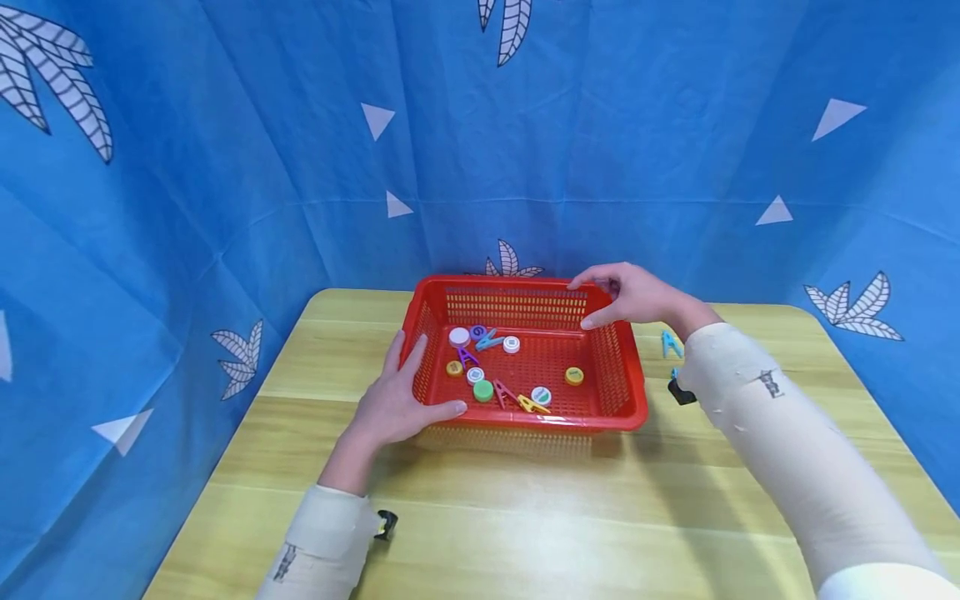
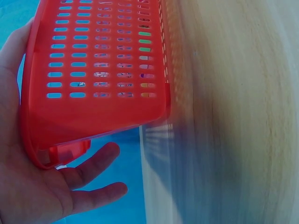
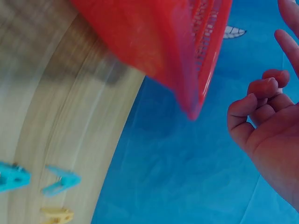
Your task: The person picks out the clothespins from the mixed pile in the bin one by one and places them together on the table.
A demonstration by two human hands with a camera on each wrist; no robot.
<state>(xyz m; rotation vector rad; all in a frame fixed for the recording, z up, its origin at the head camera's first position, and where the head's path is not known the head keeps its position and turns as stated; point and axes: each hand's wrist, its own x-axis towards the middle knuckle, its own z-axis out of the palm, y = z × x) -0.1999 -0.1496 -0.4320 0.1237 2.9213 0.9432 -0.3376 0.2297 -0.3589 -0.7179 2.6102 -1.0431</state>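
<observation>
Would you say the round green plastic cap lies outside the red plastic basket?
No, the head view shows the round green plastic cap inside the red plastic basket.

Brightly lit, with glare on table point(image 1: 551, 533) and shadow beside basket point(image 1: 585, 421) in head view; blurred at clothespins point(image 3: 70, 179) in right-wrist view.

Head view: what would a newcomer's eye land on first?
The bright red basket, near the middle of the view, with colourful caps and clothespins inside. Next, the left hand at its near left corner and the right hand at its far right corner. Behind hangs the leaf-patterned blue cloth.
</observation>
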